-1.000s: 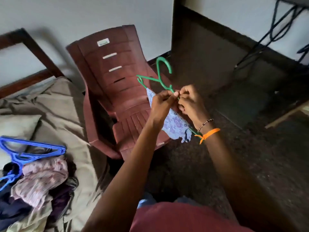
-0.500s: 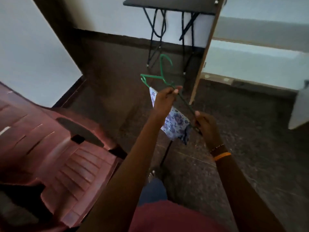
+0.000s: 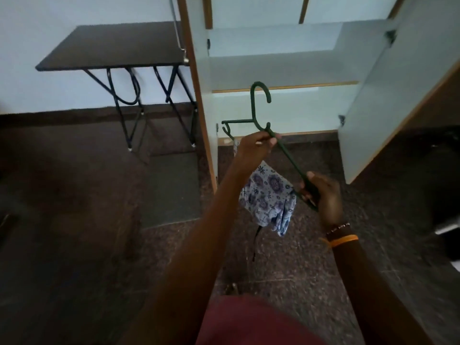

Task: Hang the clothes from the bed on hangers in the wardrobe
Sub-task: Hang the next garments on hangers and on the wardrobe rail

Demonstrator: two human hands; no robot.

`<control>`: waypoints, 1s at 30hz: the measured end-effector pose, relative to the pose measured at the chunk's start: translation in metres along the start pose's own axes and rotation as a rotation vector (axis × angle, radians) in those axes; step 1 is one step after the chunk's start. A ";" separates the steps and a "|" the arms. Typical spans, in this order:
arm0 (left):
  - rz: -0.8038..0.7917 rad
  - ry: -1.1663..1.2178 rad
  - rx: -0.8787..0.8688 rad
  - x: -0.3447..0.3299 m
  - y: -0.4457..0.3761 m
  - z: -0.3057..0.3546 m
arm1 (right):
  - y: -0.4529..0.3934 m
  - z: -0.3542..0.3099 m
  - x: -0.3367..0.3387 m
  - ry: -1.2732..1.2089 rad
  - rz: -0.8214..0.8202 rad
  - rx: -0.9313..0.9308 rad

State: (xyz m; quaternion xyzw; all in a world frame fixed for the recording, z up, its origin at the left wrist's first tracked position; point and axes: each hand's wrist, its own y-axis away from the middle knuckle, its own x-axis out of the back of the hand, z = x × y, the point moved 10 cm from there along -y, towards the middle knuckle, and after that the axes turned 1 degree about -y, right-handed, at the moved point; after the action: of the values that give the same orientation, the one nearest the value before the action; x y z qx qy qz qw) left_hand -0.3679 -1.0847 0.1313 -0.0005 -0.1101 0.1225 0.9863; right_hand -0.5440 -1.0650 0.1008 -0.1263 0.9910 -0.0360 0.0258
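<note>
A green plastic hanger [image 3: 286, 155] is held up in front of the open white wardrobe [image 3: 286, 70]. My left hand [image 3: 256, 148] pinches it near the neck, just under the hook. My right hand [image 3: 323, 195] grips the hanger's near end. A small white cloth with a blue flower print [image 3: 268, 197] hangs from the hanger between my two hands. The wardrobe shows white shelves with wooden edges, and its right door [image 3: 388, 100] stands open. The bed and the other clothes are out of view.
A black folding table [image 3: 112, 46] on thin metal legs stands against the wall left of the wardrobe. A grey mat [image 3: 171, 188] lies on the dark speckled floor beneath it. Something dark with a metal part [image 3: 445, 215] sits at the right edge.
The view has swung right, from the bed and red chair to the wardrobe. My right hand slid from the hanger's neck down to its near end; my left hand kept its hold.
</note>
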 end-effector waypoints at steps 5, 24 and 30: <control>-0.012 0.036 -0.018 -0.025 -0.100 0.019 | -0.101 -0.025 0.033 -0.031 0.108 0.067; 0.222 0.041 -0.202 -0.022 -0.575 0.197 | -0.610 -0.251 0.106 -0.167 0.040 0.522; 0.227 -0.042 -0.357 0.000 -0.734 0.286 | -0.772 -0.326 0.098 -0.230 0.142 0.605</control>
State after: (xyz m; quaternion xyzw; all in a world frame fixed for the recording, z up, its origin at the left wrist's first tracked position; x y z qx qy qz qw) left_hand -0.2526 -1.8041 0.4313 -0.1852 -0.1496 0.2112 0.9480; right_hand -0.4661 -1.8144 0.4819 -0.0466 0.9323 -0.3124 0.1763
